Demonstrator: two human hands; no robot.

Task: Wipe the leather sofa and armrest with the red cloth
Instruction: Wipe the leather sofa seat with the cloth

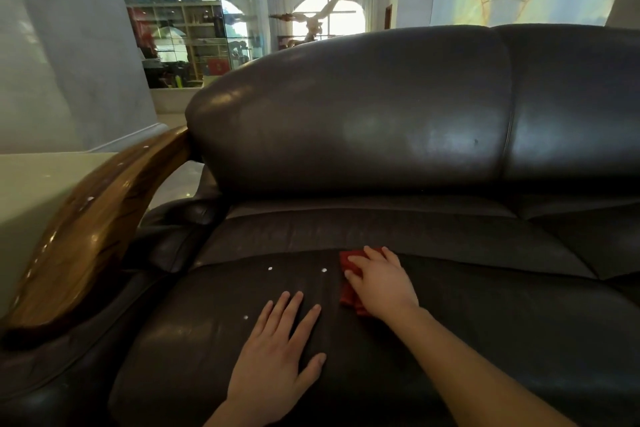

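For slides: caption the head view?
Right hand presses the red cloth on the leather sofa seat; left hand rests flat beside it.

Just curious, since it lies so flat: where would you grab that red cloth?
Probably its left edge: the cloth lies flat on the seat under the right hand, and mostly that edge sticks out. Pinch it from above, coming from the left.

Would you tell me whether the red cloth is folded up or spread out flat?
Folded or bunched small, not spread: the red cloth barely shows past the right hand pressing it on the seat cushion.
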